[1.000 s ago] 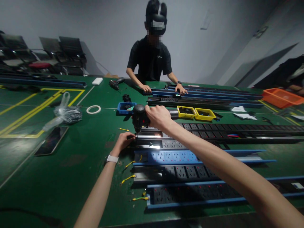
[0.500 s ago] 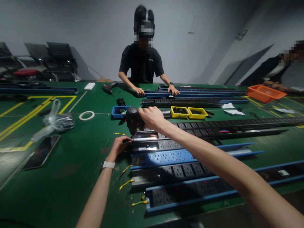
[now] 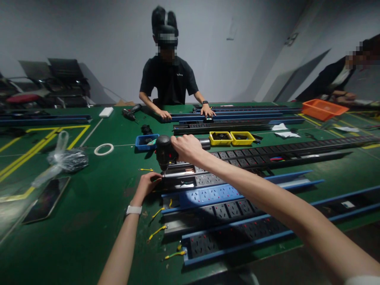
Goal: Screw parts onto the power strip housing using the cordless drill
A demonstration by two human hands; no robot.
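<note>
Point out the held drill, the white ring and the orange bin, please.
Held drill [image 3: 163, 149], head view: black body.
White ring [image 3: 102, 154], head view: near edge.
Orange bin [image 3: 314, 111], head view: near outer wall.

Green tabletop [image 3: 95, 190] leaves passage between left hand [image 3: 147, 185] and phone [image 3: 47, 200], but socket strips [image 3: 233, 210] crowd the hand's right.

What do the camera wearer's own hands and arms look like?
The left hand and right hand wear no gloves; both forearms are bare. A pale wristband, dark at one edge, circles the left wrist. A pale patch in the picture's bottom right corner may be a sleeve.
</note>
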